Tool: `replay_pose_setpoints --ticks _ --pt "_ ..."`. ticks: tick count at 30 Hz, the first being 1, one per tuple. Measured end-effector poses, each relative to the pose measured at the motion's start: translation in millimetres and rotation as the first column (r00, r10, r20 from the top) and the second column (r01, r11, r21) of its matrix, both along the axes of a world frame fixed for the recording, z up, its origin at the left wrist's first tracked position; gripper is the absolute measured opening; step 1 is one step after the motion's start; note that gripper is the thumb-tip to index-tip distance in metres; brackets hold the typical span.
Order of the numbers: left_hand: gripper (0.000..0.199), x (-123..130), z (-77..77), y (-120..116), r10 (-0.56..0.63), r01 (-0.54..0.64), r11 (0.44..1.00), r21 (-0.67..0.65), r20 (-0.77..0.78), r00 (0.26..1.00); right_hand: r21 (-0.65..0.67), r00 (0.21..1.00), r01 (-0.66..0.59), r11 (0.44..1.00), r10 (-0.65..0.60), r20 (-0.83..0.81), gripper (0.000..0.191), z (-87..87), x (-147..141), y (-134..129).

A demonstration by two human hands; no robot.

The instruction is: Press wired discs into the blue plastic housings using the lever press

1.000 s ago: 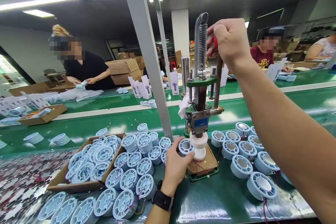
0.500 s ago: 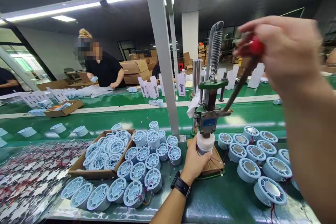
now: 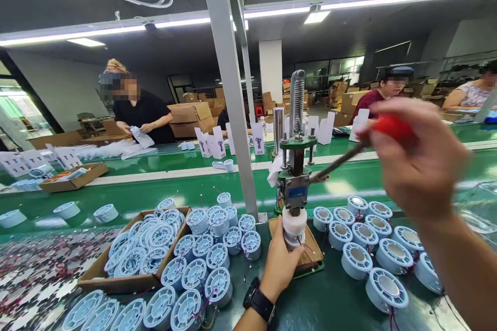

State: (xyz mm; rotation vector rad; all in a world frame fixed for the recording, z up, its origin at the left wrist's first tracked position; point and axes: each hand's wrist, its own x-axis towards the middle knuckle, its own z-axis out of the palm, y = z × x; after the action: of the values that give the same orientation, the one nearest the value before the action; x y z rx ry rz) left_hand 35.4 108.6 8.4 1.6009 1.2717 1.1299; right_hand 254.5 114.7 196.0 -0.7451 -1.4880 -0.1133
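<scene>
My left hand, wearing a black watch, is closed around a small light-blue round housing on the wooden base of a hand press. The press's white ram head sits directly over the housing, and thin wires stick out to the right. My right hand, blurred by motion, grips the red knob at the end of the press lever. Left of the press stand several open blue housings. To its right are several housings with silver discs in their centres.
A cardboard box of blue rings stands at left, beside a pile of wired flat parts. A grey post rises behind the housings. Across the green conveyor, a co-worker handles a plastic bag; others sit at right.
My right hand has pulled the lever down to a lower angle. My left hand keeps hold of the housing under the ram. The view has tilted up and turned slightly right.
</scene>
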Motion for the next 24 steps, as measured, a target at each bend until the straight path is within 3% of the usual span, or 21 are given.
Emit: replay_pose_setpoints --ticks 2,3,4,5,7,9,10,12,14,16,20,24 --pt "0.076 -20 12.2 -14 0.02 -0.019 1.0 0.022 -0.038 0.999 -0.008 0.989 -0.145 0.989 0.145 -0.019 0.039 48.8 -14 38" --pt "0.073 -36 23.0 -19 0.068 -0.065 0.997 0.052 -0.075 0.995 -0.024 0.982 -0.189 0.982 0.189 -0.021 0.041 60.2 -21 49" --pt "0.07 -55 37.0 -23 0.142 -0.13 0.987 0.1 -0.126 0.982 -0.042 0.976 -0.215 0.976 0.214 -0.027 0.045 60.1 -28 53" --pt "0.065 -77 53.9 -23 0.232 -0.203 0.965 0.164 -0.187 0.954 -0.055 0.975 -0.216 0.975 0.213 -0.063 0.047 48.0 -35 52" --pt "0.056 -122 92.7 -13 0.42 -0.32 0.893 0.317 -0.329 0.846 -0.066 0.961 -0.191 0.979 0.173 -0.215 0.049 -7.2 -51 35" --pt "0.052 -161 129.0 13 0.525 -0.336 0.844 0.417 -0.521 0.673 -0.141 0.92 -0.157 0.977 0.093 -0.38 0.048 -85.0 -72 14" --pt "0.051 -174 142.7 30 0.501 -0.304 0.862 0.406 -0.593 0.63 -0.209 0.915 -0.139 0.968 0.045 -0.402 0.054 -123.8 -84 7" --pt "0.047 -189 157.7 68 0.379 -0.208 0.925 0.318 -0.724 0.577 -0.451 0.937 -0.141 0.882 -0.029 -0.349 0.074 -188.0 -108 2" --pt "0.042 -188 157.3 102 0.202 -0.1 0.979 0.176 -0.819 0.537 -0.619 0.948 -0.172 0.766 -0.041 -0.314 0.084 -227.7 -127 10" --pt "0.04 -180 147.8 128 0.044 -0.026 0.999 0.036 -0.879 0.475 -0.667 0.941 -0.189 0.721 -0.061 -0.333 0.083 -246.9 -140 22" --pt "0.034 -159 125.3 158 -0.107 -0.006 0.993 -0.117 -0.924 0.368 -0.599 0.904 -0.168 0.783 -0.12 -0.411 0.08 -259.3 -150 37" --pt "0.028 -148 115.3 169 -0.161 -0.026 0.984 -0.176 -0.941 0.297 -0.574 0.884 -0.188 0.797 -0.117 -0.453 0.078 -262.1 -150 37"
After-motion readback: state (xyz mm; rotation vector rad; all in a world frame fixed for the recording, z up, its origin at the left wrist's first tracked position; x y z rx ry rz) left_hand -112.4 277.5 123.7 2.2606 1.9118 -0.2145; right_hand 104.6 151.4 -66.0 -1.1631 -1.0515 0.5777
